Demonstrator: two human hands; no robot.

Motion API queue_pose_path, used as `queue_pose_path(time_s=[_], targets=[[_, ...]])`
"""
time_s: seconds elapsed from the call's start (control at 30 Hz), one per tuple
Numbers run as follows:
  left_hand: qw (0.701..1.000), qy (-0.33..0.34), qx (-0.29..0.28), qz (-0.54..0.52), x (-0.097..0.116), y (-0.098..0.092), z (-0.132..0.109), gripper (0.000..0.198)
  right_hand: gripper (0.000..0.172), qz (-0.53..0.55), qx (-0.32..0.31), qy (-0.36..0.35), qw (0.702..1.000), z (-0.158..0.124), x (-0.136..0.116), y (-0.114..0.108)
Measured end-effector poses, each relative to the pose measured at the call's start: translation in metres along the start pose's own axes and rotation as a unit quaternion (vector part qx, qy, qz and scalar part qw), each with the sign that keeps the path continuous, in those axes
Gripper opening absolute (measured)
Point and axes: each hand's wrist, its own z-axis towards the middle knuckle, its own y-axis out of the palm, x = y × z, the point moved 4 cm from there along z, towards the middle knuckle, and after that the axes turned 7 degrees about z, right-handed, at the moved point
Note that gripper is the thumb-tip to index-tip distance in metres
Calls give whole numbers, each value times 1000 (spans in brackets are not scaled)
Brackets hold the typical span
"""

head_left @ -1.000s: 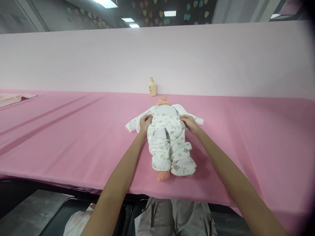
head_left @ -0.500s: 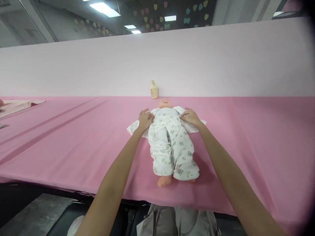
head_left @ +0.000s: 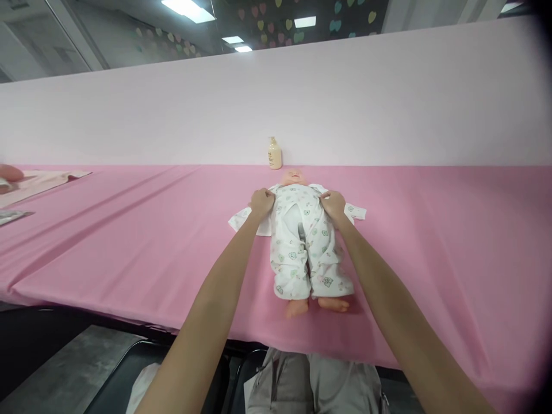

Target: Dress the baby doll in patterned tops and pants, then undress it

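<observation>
A baby doll [head_left: 295, 176] lies on its back on the pink table [head_left: 129, 241], head towards the wall, bare feet near the front edge. It wears white printed trousers [head_left: 307, 253] pulled high up its body, over an open white printed top [head_left: 244, 218] spread beneath it. My left hand [head_left: 261, 202] is closed on the trousers' waistband at the doll's left side. My right hand [head_left: 333, 204] grips the waistband on the other side. Both hands sit level with the doll's chest.
A cream pump bottle [head_left: 274, 154] stands against the pale pink wall [head_left: 276, 109] just behind the doll's head. At the far left lie a pale cloth [head_left: 41, 181] and a flat packet [head_left: 11, 216], with part of another person's hand [head_left: 9, 172].
Both hands have slid up the doll's body from the waist to the chest, drawing the trousers' waistband higher. The trouser legs have risen and both bare feet now show.
</observation>
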Motion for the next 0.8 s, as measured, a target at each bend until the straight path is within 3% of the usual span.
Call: queue_pose_path(time_s=[0.17, 0.33, 0.43, 0.53, 0.67, 0.8], targets=[[997, 65, -29, 11, -9, -4, 2, 31, 21, 4, -57, -46, 997, -2, 1, -9], [993, 104, 22, 54, -6, -12, -10, 26, 24, -2, 20, -114, 993, -18, -10, -21], [985, 155, 52, 55, 5, -15, -21, 28, 24, 51, -16, -134, 990, -28, -21, -18], [983, 181, 25, 33, 20, -11, -27, 30, 25, 76, -60, -120, 988, -33, -29, -13], [974, 226, 9, 28, 45, -4, -27, 37, 22, 64, -46, -141, 987, -34, -33, -13], [974, 221, 15, 50, 59, -6, -25, 32, 21, 45, -22, -137, 989, -36, -38, -20]])
